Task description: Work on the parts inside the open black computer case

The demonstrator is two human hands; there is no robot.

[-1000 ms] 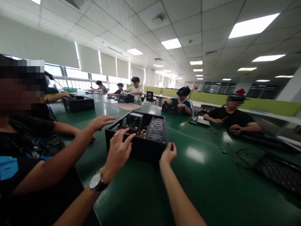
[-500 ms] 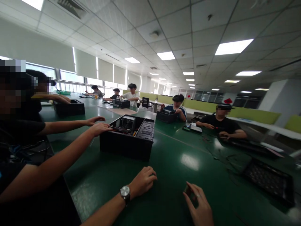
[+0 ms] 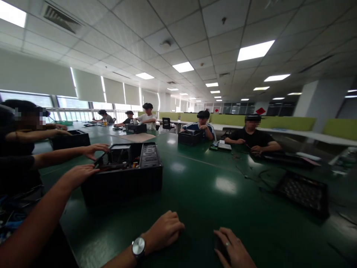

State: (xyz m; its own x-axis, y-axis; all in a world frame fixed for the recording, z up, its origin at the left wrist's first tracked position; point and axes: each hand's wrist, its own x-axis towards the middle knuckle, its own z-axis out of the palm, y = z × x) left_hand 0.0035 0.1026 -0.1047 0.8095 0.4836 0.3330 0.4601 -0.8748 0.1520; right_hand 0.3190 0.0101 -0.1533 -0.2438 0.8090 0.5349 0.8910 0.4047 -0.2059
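The green desk (image 3: 195, 201) is reflecting lights (image 3: 256, 50), carrying a case (image 3: 125, 182) near its left edge; left hand (image 3: 164, 230) and right hand (image 3: 237, 248) are curling, grip unclear.

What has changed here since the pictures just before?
The left hand and right hand have drawn back from the computer case, the right leaving its near corner. Whether the right holds anything is unclear. The case stays open-topped on the green table, a co-worker's hands near its left end.
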